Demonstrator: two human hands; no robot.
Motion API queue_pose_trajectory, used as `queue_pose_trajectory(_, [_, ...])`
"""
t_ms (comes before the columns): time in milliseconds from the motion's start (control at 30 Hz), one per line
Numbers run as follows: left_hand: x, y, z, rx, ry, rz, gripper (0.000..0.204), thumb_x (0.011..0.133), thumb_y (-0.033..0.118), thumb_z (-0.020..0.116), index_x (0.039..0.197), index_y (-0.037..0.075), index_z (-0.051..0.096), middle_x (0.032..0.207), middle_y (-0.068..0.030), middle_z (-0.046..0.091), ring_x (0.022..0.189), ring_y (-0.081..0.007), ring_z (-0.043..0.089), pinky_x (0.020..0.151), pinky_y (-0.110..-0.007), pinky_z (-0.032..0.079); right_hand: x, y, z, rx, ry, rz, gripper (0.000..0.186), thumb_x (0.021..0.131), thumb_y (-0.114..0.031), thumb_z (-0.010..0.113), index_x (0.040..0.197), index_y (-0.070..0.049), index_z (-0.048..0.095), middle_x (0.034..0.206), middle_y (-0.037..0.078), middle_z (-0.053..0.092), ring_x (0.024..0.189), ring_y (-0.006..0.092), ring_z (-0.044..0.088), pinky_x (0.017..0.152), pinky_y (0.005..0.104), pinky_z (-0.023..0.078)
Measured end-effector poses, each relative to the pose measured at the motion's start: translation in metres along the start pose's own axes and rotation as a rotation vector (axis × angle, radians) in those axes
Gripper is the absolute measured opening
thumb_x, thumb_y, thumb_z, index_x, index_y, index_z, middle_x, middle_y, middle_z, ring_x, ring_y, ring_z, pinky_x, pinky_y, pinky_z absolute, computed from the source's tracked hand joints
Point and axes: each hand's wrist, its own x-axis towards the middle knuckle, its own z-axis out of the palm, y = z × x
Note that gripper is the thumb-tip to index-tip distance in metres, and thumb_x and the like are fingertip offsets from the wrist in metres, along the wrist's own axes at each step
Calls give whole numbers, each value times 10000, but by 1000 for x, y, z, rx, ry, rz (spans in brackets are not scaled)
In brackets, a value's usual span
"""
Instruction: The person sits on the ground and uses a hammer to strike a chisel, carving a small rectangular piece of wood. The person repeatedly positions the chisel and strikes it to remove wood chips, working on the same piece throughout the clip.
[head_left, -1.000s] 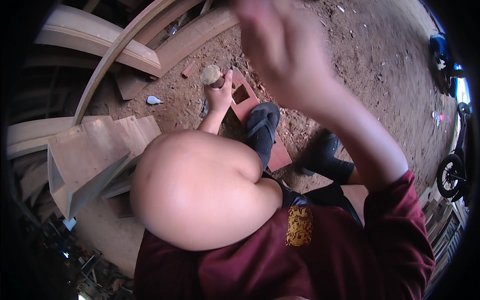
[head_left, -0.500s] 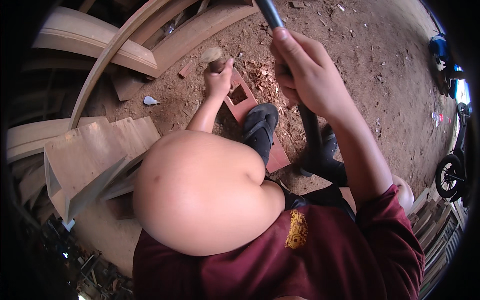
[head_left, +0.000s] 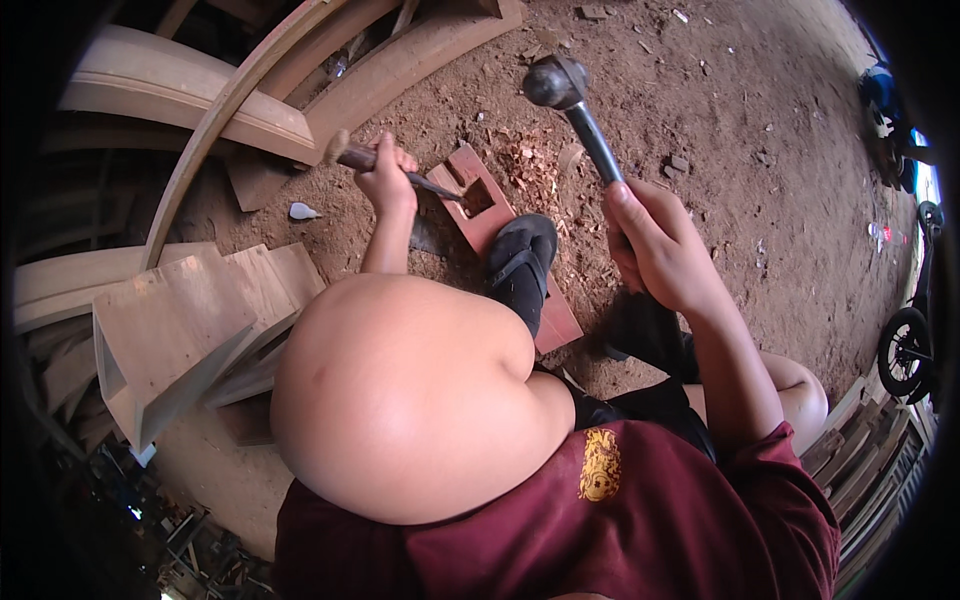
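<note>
My left hand (head_left: 388, 178) is closed round the wooden handle of a chisel (head_left: 358, 155), tilted with its blade reaching into the edge of a square hole in a reddish board (head_left: 560, 325) on the dirt. My foot in a black sandal (head_left: 520, 255) rests across that board, hiding its middle. My right hand (head_left: 655, 235) grips the long dark shaft of a hammer (head_left: 590, 130), whose rounded metal head (head_left: 555, 80) is raised to the upper right of the board. Pale wood shavings (head_left: 530, 155) lie beside the hole.
Curved timber pieces (head_left: 250, 95) fill the upper left, and angled plywood parts (head_left: 180, 330) lie at the left. A small white bottle (head_left: 302, 211) is on the ground. A black two-wheeler (head_left: 900, 350) stands at the right rim, near stacked boards (head_left: 860, 460).
The chisel has gone from upright to tilted, its handle swung leftward with my left hand. My right hand has come down and rightward, bringing the hammer head into view.
</note>
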Motion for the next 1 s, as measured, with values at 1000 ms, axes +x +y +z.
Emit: queue_pose_trajectory(1000, [-41, -35, 20, 592, -179, 369, 354, 876, 151, 669, 573, 37, 527, 516, 24, 534, 489, -61, 481, 475, -306, 374, 2, -50, 10, -218, 143, -225, 388, 1029, -379, 413, 825, -59, 495, 548, -41, 427, 409, 44, 376, 385, 221, 307])
